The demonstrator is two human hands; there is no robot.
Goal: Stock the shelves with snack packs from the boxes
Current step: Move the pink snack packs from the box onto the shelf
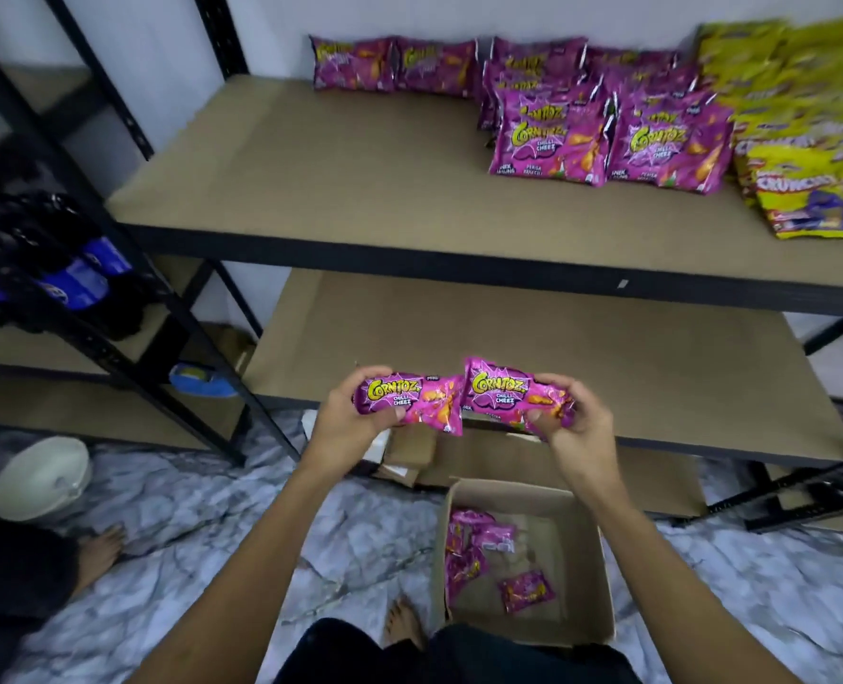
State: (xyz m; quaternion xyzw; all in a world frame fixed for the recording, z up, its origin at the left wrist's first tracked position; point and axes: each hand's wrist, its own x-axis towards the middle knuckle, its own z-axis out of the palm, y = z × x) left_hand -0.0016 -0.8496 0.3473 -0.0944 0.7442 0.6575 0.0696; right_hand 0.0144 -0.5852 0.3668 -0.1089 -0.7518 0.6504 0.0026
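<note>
Your left hand (355, 419) is clamped round one purple Corntoz pack (409, 402), thumb across its front, fingers hidden behind it. Your right hand (570, 417) grips a second Corntoz pack (513, 399) the same way; its lower edge is covered by your thumb and palm. The two packs touch end to end between your hands, held in the air in front of the lower shelf (557, 348).

Below your right forearm the open cardboard box (602, 575) sits on the floor, with a few loose purple packs (525, 589) at its bottom; their print is too small to read and the box's near wall hides part of the inside.

Well above and beyond your hands, the upper shelf (335, 155) carries stacked purple packs (607, 135), the rear ones blurred. To their right, yellow packs (804, 140) are cut off by the frame edge. Far to your left, dark bottles with blue labels (79, 278) are hard to make out.
</note>
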